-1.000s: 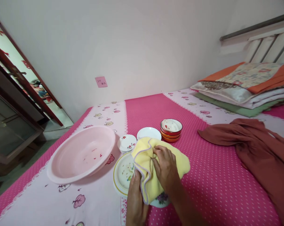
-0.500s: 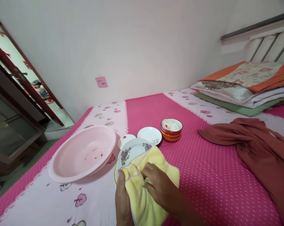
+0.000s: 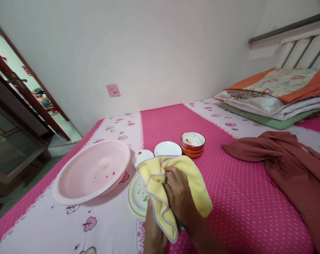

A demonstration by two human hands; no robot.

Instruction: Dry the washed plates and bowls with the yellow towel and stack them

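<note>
A yellow cloth (image 3: pixel 173 183) drapes over a plate held in front of me; the plate itself is almost fully hidden under the cloth. My right hand (image 3: pixel 177 195) presses on the cloth with fingers bent into its folds. My left hand (image 3: pixel 153 231) comes up from below and grips the plate's lower edge through the cloth. Under them on the bed lies a yellow-rimmed plate (image 3: pixel 136 199). Beyond it sit a small floral dish stack (image 3: pixel 141 156), a white saucer (image 3: pixel 167 149) and a stack of red and orange bowls (image 3: pixel 193 143).
A large pink basin (image 3: pixel 92 171) rests to the left on the pink bedsheet (image 3: pixel 242 204). A brown garment (image 3: pixel 289 165) lies crumpled at the right. Folded bedding (image 3: pixel 276 95) is stacked by the headboard. A doorway opens at the far left.
Half a second ago the floral plate's top showed above the cloth; now the cloth covers it again, and my right hand has moved up and across it.
</note>
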